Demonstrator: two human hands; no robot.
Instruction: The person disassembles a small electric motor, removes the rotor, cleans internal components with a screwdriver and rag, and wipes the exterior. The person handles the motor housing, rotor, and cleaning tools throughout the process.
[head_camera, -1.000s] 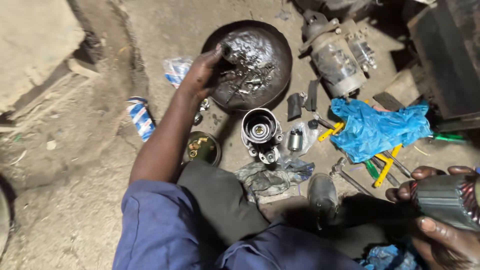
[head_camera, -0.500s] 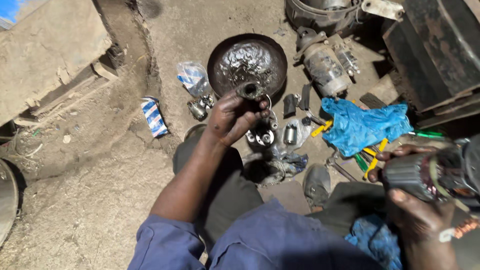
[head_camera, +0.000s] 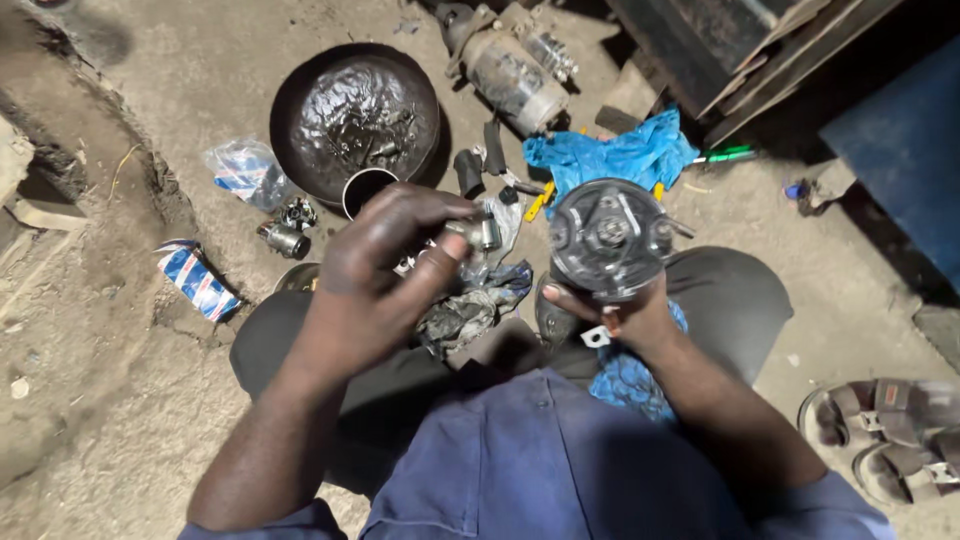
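My left hand (head_camera: 385, 270) is raised in front of me, its fingertips pinched on a small metal part (head_camera: 482, 232). My right hand (head_camera: 620, 315) grips a round dark motor housing (head_camera: 607, 238) from below, its end face with bolts turned up toward me. The two hands are close together over my knees. A greasy rag (head_camera: 470, 305) lies on the ground just beyond my left hand.
A round black pan (head_camera: 300, 105) with oily small parts sits on the dirt floor ahead. A starter motor (head_camera: 510, 65), a blue cloth (head_camera: 620, 155), yellow-handled tools, a plastic bag (head_camera: 245, 170), a striped box (head_camera: 197, 280) and sandals (head_camera: 885, 430) lie around.
My left hand came back from the pan toward my body, holding a small part. My right hand brought the motor housing up and inward, turning its end face up.
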